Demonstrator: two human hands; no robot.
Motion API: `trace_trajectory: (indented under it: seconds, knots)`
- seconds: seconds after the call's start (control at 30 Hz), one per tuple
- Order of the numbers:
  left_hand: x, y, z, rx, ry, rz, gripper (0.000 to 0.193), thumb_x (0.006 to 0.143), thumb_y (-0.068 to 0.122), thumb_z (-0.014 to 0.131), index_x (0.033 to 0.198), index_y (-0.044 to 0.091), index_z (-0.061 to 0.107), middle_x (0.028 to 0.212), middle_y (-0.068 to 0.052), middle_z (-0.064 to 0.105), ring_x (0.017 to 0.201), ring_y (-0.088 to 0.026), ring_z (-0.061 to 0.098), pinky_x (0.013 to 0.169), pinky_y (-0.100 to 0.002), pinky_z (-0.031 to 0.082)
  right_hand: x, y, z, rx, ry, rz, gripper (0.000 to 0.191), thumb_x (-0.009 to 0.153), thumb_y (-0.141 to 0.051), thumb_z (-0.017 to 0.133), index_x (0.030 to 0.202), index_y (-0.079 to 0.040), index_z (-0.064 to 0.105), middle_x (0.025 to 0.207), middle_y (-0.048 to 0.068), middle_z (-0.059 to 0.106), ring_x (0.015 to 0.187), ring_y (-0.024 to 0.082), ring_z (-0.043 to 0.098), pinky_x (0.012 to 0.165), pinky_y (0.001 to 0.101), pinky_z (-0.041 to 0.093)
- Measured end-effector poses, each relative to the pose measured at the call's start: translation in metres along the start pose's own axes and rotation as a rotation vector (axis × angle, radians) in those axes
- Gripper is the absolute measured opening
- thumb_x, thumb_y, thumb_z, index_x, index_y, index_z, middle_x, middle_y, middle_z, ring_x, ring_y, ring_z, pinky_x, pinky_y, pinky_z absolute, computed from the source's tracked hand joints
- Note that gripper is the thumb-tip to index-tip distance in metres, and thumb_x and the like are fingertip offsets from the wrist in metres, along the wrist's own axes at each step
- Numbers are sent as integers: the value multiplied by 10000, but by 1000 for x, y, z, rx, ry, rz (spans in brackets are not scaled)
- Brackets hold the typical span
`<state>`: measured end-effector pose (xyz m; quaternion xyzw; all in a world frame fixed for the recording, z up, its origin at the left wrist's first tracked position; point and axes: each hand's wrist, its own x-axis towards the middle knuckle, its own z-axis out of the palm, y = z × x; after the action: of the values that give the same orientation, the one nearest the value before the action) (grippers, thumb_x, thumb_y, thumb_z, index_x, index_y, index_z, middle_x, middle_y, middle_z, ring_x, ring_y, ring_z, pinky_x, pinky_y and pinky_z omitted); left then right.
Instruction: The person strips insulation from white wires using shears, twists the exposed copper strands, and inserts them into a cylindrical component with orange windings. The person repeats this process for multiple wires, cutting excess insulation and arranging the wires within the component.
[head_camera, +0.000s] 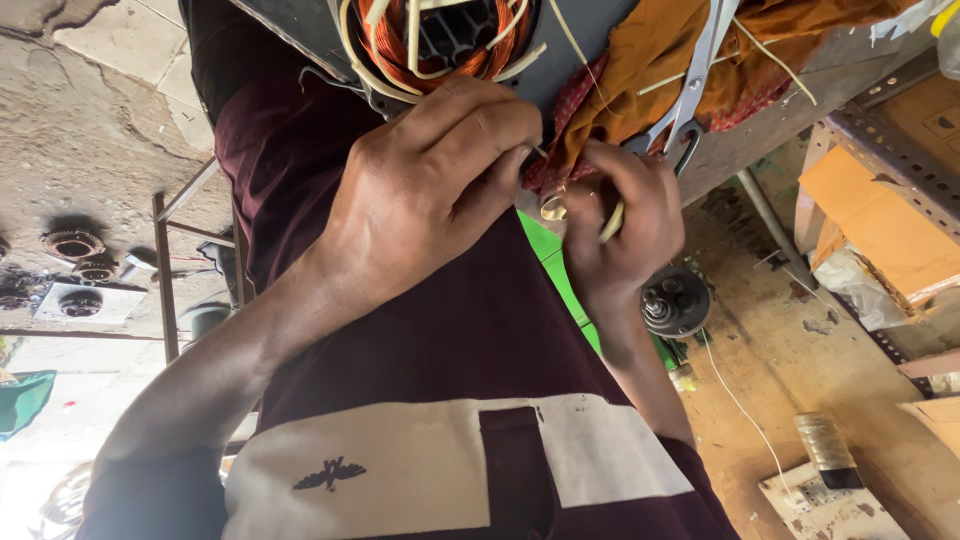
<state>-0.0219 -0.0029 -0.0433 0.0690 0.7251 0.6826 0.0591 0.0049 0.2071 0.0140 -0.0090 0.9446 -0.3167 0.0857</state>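
My left hand (430, 190) is closed, its fingertips pinching a thin wire end just below a motor stator with copper windings (440, 40) and cream insulating sleeves. Close beside it, my right hand (620, 230) grips a short cream sleeve piece (612, 222). A small brass-coloured ring (552, 207) shows between the two hands. Scissors (690, 90) lie on an orange cloth (690, 40) just above my right hand. My dark maroon shirt (450, 340) fills the lower middle.
A dark round motor part (675, 300) and a green object (560, 270) lie below the hands. Cardboard boxes (880, 220) stand at the right, with a wire spool (825, 445) nearby. Round motor parts (75, 245) and a metal frame (165, 270) are at the left.
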Motion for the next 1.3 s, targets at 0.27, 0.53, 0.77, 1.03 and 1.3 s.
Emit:
trace_trajectory:
  seconds: [0.27, 0.53, 0.77, 1.03, 1.3]
  knots:
    - [1, 0, 0, -3, -36, -15, 197, 1054, 34, 782, 1188, 54, 638, 1162, -50, 661, 1041, -212, 721, 876, -306, 633, 27, -11, 20, -337, 85, -511, 137, 1053, -132, 725, 1079, -50, 618, 843, 62, 646, 668, 179, 617, 540, 335, 489]
    - [0, 1, -1, -6, -7, -15, 216, 1029, -6, 752, 1200, 57, 635, 1184, -61, 655, 1066, -231, 714, 891, -312, 628, 6, -22, 4, 915, -65, 826, 323, 1056, -334, 643, 973, -26, 592, 763, 28, 586, 560, 133, 522, 461, 296, 445]
    - [2, 3, -2, -54, -23, -61, 183, 1044, -13, 748, 1173, 54, 637, 1145, -49, 663, 1028, -205, 730, 864, -288, 636, 16, 1, 9, -274, 54, -487, 269, 1043, -159, 789, 1120, 19, 602, 792, 105, 607, 651, 208, 619, 568, 318, 540]
    - [-2, 1, 0, 27, -28, -39, 180, 1057, 28, 775, 1183, 75, 655, 1151, -38, 663, 1030, -209, 718, 872, -306, 620, 22, -27, 25, 472, -33, 212, 196, 1094, -241, 642, 1127, -56, 583, 868, 36, 625, 610, 137, 560, 498, 272, 476]
    - [-1, 1, 1, 60, -44, 15, 218, 1028, -14, 748, 1204, 75, 653, 1175, -42, 657, 1051, -217, 712, 890, -312, 623, 10, -22, 1, 1350, -260, 1030, 327, 1132, -347, 551, 965, -68, 511, 720, -51, 303, 548, 62, 286, 401, 205, 339]
